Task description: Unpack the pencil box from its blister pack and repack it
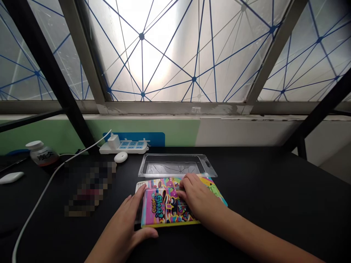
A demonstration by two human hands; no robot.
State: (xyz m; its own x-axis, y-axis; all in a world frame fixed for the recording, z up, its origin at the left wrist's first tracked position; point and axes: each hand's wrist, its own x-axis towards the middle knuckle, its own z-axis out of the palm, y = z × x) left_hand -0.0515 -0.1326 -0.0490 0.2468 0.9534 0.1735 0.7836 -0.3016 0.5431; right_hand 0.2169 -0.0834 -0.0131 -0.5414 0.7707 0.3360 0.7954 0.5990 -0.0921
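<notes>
A flat pink booklet-like item [156, 210] with bright cartoon print and a yellow front edge lies on the black table. Under and behind it shows a colourful printed card [160, 183]. My left hand [127, 219] rests at the item's left side, fingers stretched along that edge and thumb apart near the front corner. From the right, my right hand [201, 201] lies over the item, its fingers bent and thumb close to the forefinger at the far edge. The palm covers part of the print. Just behind stands a clear plastic blister tray [142, 166].
A white power strip [134, 147] with a plugged-in charger lies by the wall. Its white cable [44, 199] runs along the left. A white round case [121, 157], a bottle [44, 155] and a pixelated patch are also left. Black frame bars [309, 113] flank the table [274, 190].
</notes>
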